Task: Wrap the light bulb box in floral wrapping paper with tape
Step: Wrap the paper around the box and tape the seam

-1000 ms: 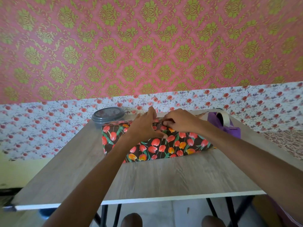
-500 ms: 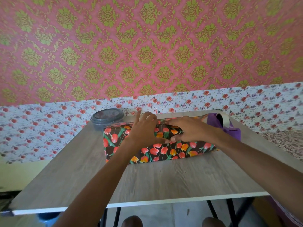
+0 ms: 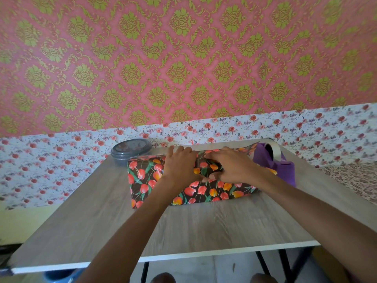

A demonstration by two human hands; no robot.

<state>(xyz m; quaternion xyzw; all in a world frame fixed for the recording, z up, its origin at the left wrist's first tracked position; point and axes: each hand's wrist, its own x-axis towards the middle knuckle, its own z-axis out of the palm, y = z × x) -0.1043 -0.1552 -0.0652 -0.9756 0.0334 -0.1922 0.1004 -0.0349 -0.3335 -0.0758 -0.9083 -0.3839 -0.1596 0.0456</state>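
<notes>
Beneath both hands lay the wrapped box (image 3: 146, 178); the left hand (image 3: 179, 166) and right hand (image 3: 232, 168) pressed flat on it, fingers straight. Just beyond the right hand stood a tape dispenser (image 3: 273, 163).

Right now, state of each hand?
Left hand: open, pressing flat on the wrapped box.
Right hand: open, fingers flat on the box top.
</notes>
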